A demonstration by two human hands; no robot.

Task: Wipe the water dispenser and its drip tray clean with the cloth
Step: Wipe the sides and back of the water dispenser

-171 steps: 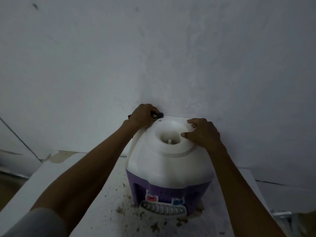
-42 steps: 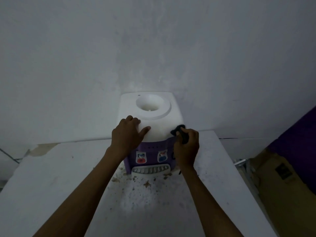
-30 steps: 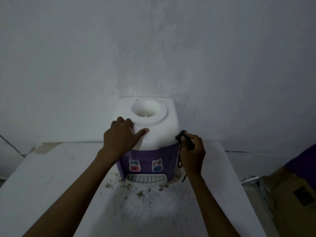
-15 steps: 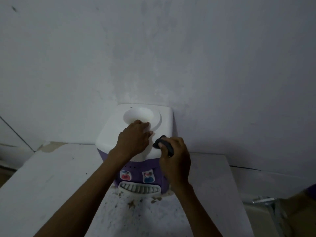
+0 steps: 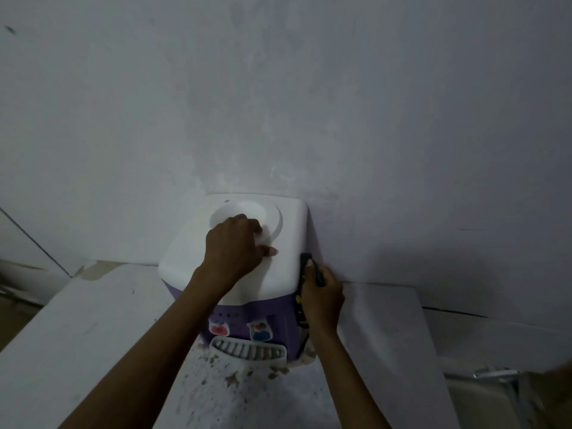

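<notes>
A water dispenser (image 5: 288,243) with a white top and purple body stands against the wall on a white table. Its white slotted drip tray (image 5: 249,352) juts out at the front, below a red and a blue tap. My left hand (image 5: 235,249) rests on the white top, fingers curled at the rim of the round bottle well. My right hand (image 5: 322,297) grips a dark cloth (image 5: 309,263) and presses it against the dispenser's right side, near the upper edge. Most of the cloth is hidden in my fist.
The white table (image 5: 93,335) carries brown dirt specks (image 5: 235,379) in front of the drip tray. A grey wall (image 5: 278,103) rises right behind the dispenser. A metal frame (image 5: 495,374) shows past the table's right edge.
My right hand with the cloth has moved from the front right corner round to the dispenser's right side. My left hand slid further onto the top, to the well's rim.
</notes>
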